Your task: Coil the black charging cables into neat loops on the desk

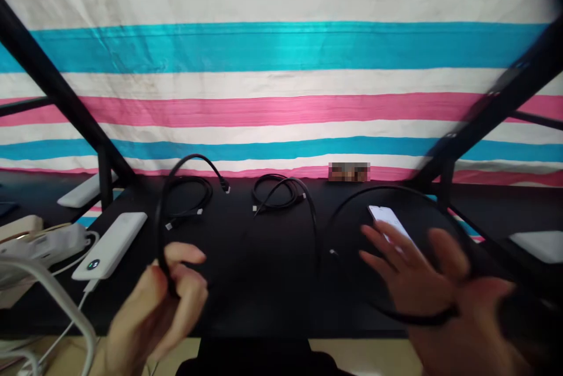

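Observation:
My left hand is at the lower left, its fingers closed around a black cable. From that grip the cable arcs up and over, ending in a plug with a pale metal tip above the desk. At the right, my right hand is blurred, with fingers spread and palm turned up. A wide loop of black cable runs round it, and a stretch crosses at the palm's edge. Whether this loop joins the cable in my left hand, I cannot tell. A small loose plug shows between the hands.
Two coiled black cables, a left coil and a middle coil, lie at the desk's back. A lit phone lies behind my right hand. A white power bank, power strip and black frame bars stand left.

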Demonstrator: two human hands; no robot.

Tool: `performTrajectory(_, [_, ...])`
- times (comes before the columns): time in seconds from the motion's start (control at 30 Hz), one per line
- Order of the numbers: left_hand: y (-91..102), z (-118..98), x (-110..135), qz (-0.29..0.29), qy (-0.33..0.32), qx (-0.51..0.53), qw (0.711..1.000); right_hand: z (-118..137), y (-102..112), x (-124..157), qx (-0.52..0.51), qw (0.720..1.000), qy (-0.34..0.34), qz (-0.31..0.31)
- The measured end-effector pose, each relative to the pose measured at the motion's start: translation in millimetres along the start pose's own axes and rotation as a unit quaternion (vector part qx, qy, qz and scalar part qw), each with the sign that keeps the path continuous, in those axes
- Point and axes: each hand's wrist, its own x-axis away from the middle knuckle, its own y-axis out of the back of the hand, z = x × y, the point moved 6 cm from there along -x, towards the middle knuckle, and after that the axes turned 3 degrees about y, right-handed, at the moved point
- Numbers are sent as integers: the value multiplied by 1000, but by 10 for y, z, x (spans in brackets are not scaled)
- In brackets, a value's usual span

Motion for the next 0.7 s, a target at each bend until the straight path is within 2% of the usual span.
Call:
performTrajectory(0.03, [-164, 28, -112, 34, 19, -8, 999, -1, -317, -42, -51, 998, -9, 30])
performTrajectory(0.1, [-316, 140, -203, 66, 67, -20, 995, -24, -839, -52, -128, 988, -33, 83])
performTrajectory(0.13, [-343, 193, -202, 81, 77, -23, 993, -61, -1016, -32, -147, 983, -61, 93])
performTrajectory(0.2, [-342, 300, -165, 96, 100, -29, 990, -126, -1233, 30, -163, 976, -107, 102])
performTrajectory(0.33, [-362, 483, -80, 103, 184, -114, 971, -179, -1363, 150, -201, 957, -167, 127])
performTrajectory(0.47, [-417, 549, 47, 71, 250, -211, 942, -188, -1352, 221, -147, 972, -162, 85])
performTrajectory(0.53, [-464, 541, 122, 66, 258, -249, 931, -193, -1418, 307, -124, 972, -175, 98])
performTrajectory(0.63, [-566, 512, 223, 80, 247, -289, 922, -158, -1559, 503, -167, 949, -215, 158])
performTrajectory(0.7, [-622, 493, 291, 81, 228, -301, 922, -97, -1565, 610, -191, 942, -223, 163])
